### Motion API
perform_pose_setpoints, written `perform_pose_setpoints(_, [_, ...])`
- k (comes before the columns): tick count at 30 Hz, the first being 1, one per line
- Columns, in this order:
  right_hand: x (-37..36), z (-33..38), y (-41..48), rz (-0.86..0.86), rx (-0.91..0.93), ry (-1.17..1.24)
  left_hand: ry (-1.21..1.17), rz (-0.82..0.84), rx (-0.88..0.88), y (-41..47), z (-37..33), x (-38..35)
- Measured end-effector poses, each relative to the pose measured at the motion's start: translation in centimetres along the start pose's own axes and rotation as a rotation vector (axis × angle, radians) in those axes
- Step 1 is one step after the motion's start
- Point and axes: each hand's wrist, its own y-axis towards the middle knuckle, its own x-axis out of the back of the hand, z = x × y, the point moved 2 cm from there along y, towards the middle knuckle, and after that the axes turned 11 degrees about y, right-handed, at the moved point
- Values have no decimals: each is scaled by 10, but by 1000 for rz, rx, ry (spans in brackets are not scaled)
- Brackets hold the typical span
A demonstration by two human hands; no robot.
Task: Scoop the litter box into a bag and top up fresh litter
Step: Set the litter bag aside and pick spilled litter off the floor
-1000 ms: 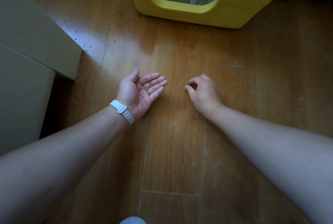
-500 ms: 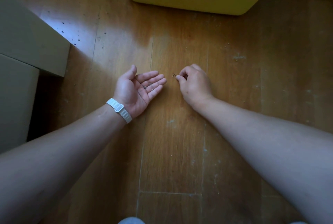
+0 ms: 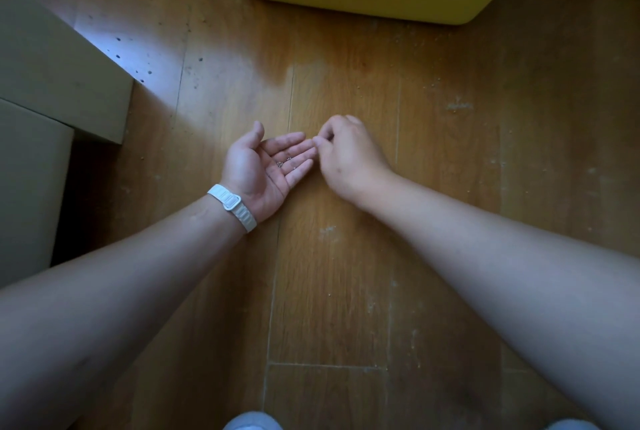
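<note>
Right hand nearer, grains on left fingers

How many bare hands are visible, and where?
2. The left hand, palm up with a white wristband, is left of centre; the right hand, fingers curled, sits at its fingertips. None seems hidden.

Both bare forearms extend forward and converge toward the centre. The left grip lies palm up, with fingers straight and together and the thumb raised. The right grip faces palm down with fingers curled. Its thumb and forefinger tips are pinched together at the left fingertips.
</note>
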Motion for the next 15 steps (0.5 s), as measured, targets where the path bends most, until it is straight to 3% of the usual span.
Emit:
perform_pose_setpoints(5, [-15, 37, -23, 98, 241, 18, -147, 183, 37, -7, 2, -7])
perform_pose_setpoints(8, [-10, 31, -23, 90, 316, 21, -145, 122, 1, -8, -2, -5])
perform_pose_setpoints(11, [2, 10, -20, -32, 281, 35, -82, 39, -22, -11, -6, -2])
perform_pose_setpoints(15, [13, -26, -9, -118, 66, -22, -25, 0, -20, -15, -8, 3])
